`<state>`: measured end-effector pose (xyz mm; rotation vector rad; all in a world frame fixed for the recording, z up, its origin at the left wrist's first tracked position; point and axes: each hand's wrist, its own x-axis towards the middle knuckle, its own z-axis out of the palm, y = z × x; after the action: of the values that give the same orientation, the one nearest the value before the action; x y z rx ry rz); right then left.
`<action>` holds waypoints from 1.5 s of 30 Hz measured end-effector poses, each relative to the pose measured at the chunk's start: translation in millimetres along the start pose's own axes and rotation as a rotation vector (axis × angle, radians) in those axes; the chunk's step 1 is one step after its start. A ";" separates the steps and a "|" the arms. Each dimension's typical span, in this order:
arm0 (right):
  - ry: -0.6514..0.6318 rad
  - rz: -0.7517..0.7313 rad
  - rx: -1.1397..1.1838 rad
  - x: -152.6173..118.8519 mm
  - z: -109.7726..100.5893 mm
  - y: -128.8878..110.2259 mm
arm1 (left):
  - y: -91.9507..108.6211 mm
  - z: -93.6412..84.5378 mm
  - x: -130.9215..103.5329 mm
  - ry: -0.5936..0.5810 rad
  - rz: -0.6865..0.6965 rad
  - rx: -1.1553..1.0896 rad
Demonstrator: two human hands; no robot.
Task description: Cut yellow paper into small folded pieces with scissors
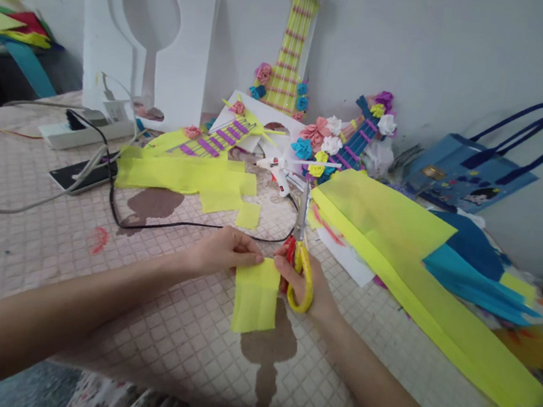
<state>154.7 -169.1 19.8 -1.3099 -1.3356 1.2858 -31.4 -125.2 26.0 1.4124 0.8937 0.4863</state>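
Note:
Between my two hands hangs a small piece of yellow crepe paper [256, 306], its top edge folded over. The left corner is pinched in the fingers of my left hand [224, 251]. My right hand [314, 280] grips the right corner with thumb and finger, and also carries scissors [301, 282] with yellow and red handles, blades pointing away from me. Past my hands lie cut yellow crepe pieces [179, 174], with a small yellow square [248, 215] nearest. A white glue gun [280, 176] rests beyond the scissor tips.
A large yellow crepe sheet [399, 228] and blue paper [483, 277] cover the right side. A black cord [172, 222] crosses the table near a phone [84, 174] and power strip [84, 130]. Paper-flower guitars [293, 51], a white foam board [192, 51] and a blue bag [458, 169] stand behind.

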 end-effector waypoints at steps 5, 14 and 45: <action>-0.014 0.008 0.016 -1.1 3.3 -3.6 | -2.0 3.1 -0.9 -0.030 0.056 0.069; 0.043 -0.030 -0.013 4.9 -5.4 4.1 | 2.6 -4.1 0.7 -0.006 -0.011 0.030; 0.055 -0.006 0.070 0.9 -1.4 4.4 | -7.8 -10.1 6.4 -0.207 -0.045 -0.100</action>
<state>156.5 -168.4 15.5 -1.2831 -1.2449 1.2717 -36.9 -115.0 17.7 1.3219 0.7225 0.3392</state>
